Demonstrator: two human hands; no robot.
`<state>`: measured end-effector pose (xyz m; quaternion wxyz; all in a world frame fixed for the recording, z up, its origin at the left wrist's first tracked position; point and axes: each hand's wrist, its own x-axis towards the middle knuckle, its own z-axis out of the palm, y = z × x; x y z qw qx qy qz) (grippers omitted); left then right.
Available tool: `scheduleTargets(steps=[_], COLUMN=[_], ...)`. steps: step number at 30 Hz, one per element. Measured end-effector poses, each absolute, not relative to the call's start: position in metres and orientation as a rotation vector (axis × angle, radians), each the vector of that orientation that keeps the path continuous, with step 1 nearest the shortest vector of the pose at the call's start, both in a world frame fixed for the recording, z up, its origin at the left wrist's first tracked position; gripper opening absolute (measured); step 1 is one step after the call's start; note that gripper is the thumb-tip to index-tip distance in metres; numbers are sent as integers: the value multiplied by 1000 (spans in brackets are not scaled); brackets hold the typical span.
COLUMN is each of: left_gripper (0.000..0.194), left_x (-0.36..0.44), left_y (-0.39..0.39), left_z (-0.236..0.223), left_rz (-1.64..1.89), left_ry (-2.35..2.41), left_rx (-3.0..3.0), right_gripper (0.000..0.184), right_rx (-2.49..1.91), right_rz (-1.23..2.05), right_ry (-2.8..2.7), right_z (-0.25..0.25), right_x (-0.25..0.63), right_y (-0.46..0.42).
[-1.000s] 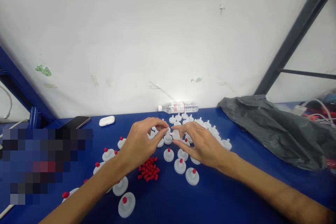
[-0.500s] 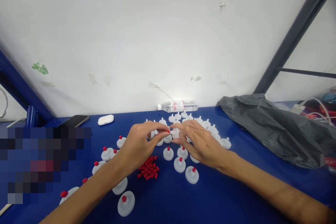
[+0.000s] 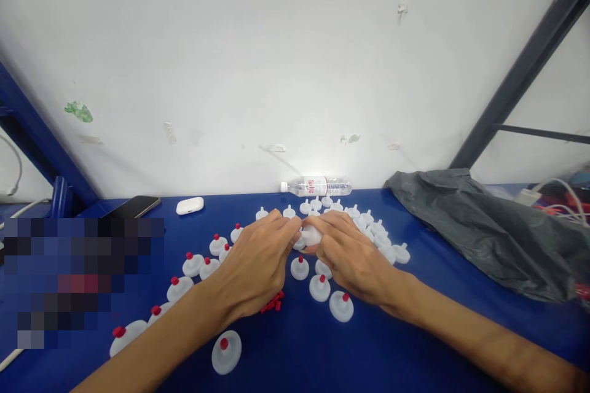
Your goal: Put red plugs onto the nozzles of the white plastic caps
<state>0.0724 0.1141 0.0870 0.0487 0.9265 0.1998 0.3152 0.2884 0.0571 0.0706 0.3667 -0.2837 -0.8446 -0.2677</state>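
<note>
My right hand (image 3: 353,255) is closed around a white plastic spout lid (image 3: 311,235), its spout pointing left. My left hand (image 3: 258,261) has its fingers closed at the spout end, over a small red cap that they now hide. Under the left hand lies a pile of loose red caps (image 3: 276,303), partly covered. Several white lids with red caps on their spouts stand to the left, such as a capped lid (image 3: 192,265), and several more are in front of the right hand. Behind the hands are many uncapped lids (image 3: 378,233) with bare spouts.
A clear water bottle (image 3: 318,186) lies along the wall. At the back left are a white earbud case (image 3: 190,206) and a dark phone (image 3: 138,206). Grey plastic sheeting (image 3: 479,227) covers the table's right side. Blue frame posts rise at the left.
My left hand has turned over and closed further around the spout end, hiding the red cap that showed between its fingertips and covering more of the pile. My right hand keeps hold of the lid.
</note>
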Motion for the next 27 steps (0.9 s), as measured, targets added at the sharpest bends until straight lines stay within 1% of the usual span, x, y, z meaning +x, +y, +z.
scheduleTargets(steps=[3,6,9,13,20,27], left_gripper=[30,33,34,27,26,20], left_x=[73,72,69,65,57,53], left_y=[116,121,127,132,133,140], left_z=[87,93,96,89,90,88], left_rz=[956,921,866,836,753,475], left_ry=[663,704,746,893,995,891], left_rx=[2832,2876,2928,2960,2946,2949], right_gripper=[17,15,7,21,33,40], right_rx=[-758,-832,-930,-1083,-1288,-1375], right_rz=[-688,-599,-465,-388,-271,-201], right_ry=[-2170,-2134,-2116,-2111,-2144,-2215], right_z=[73,75,74,69,64,59], right_x=[286,283,286,303,323,326], right_y=[57,59,62,70,81,81])
